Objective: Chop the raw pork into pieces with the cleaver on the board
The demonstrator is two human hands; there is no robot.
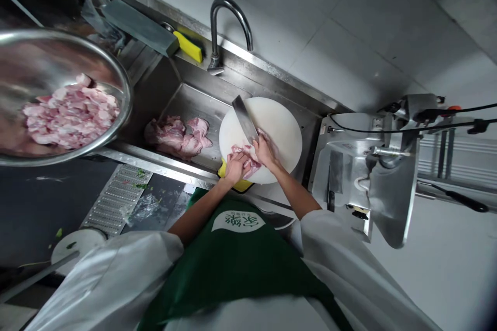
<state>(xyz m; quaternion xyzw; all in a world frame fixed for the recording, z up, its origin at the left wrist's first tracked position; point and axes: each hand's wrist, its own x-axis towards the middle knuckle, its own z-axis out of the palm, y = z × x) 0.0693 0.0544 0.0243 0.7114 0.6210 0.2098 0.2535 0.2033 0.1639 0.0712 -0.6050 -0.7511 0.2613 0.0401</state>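
Observation:
My right hand (265,151) is closed round the grip of a cleaver (244,118), its broad blade angled up and left over a round white cutting board (285,129). Pressed on a piece of raw meat (253,167) at the board's near left is my left hand (236,166), its fingers curled over the meat. The cleaver's edge is close to that meat; whether it touches cannot be made out. Larger raw pieces of meat (178,137) lie in the steel sink (202,95) left of the board.
A large steel bowl (126,98) of cut meat stands at left. Behind the sink are a faucet (214,36), a grey whetstone (140,26) and a yellow-handled tool (188,46). A meat slicer (392,196) stands at right. Below lies a drain grate (116,199).

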